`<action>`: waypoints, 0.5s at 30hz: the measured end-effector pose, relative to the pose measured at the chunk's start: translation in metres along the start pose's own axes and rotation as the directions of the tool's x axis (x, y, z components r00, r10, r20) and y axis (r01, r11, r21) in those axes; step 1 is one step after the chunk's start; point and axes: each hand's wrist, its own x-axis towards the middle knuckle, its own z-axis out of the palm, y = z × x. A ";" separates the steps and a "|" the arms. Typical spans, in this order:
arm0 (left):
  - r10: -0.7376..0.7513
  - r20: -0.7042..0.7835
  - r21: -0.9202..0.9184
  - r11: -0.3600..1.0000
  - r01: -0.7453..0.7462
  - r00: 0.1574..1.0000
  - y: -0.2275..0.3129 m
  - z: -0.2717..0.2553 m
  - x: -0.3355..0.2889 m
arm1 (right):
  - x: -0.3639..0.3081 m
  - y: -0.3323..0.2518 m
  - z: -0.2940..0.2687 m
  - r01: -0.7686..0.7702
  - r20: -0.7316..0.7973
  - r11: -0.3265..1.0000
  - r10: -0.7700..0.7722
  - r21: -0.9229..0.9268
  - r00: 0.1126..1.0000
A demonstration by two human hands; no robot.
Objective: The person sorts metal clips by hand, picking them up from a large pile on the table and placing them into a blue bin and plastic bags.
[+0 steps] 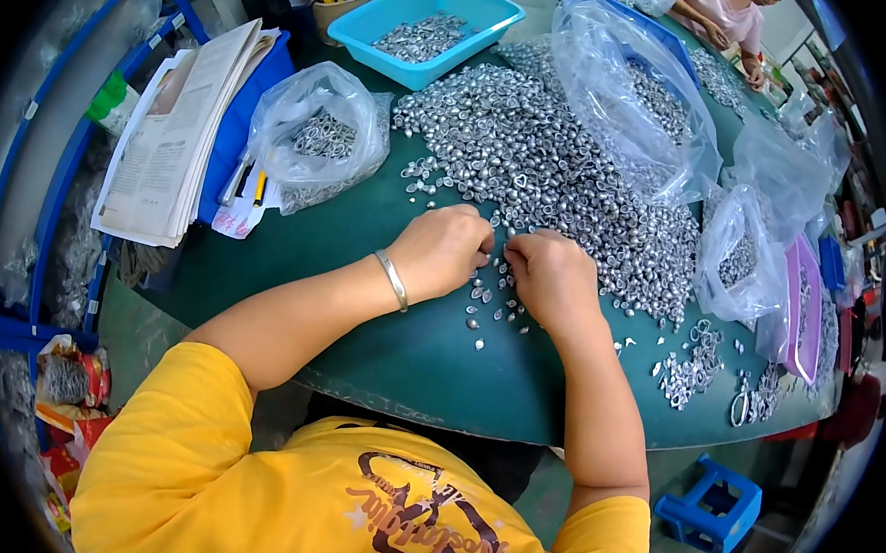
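Clock datum: we read directions from the gap between our hands, 12 o'clock being the far side.
Metal pieces: we have small silver pieces (pixel 559 162) in a broad pile on the green counter (pixel 399 359), spreading from 12 to 3 o'clock.
Pile axis: the long axis runs roughly along the 10-to-4 o'clock line.
Piece heading: many pieces look oval; their long axes lie at mixed angles.
Loose pieces: a few loose pieces (pixel 498 314) lie near 6 o'clock, between and just below our hands.
Left hand: our left hand (pixel 446 249), at 9 o'clock, points toward 3 o'clock; its fingers are curled together, and we cannot tell whether they grip a piece.
Right hand: our right hand (pixel 555 274), at 3 o'clock, points toward 11 o'clock; its fingers are bent in close to the thumb, and we cannot tell whether a piece is clamped.
Blue tray: the blue tray (pixel 379 55), at 11 o'clock, contains more silver pieces.
Clear bag: the clear bag (pixel 313 175), at 10 o'clock, stands open with silver pieces inside.
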 end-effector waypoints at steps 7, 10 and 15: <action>0.009 -0.062 -0.112 0.994 -0.016 0.998 -0.002 0.001 -0.006 | -0.002 0.010 -0.015 -0.252 0.156 0.426 0.247 0.869 0.956; 0.021 -0.035 -0.139 0.990 -0.025 0.999 0.000 0.002 -0.003 | -0.006 0.038 -0.019 -0.155 0.180 -0.374 0.032 0.914 0.983; 0.037 0.026 -0.203 0.979 -0.031 0.999 -0.002 0.001 0.000 | -0.003 0.044 -0.022 -0.181 0.228 -0.394 0.075 0.901 0.971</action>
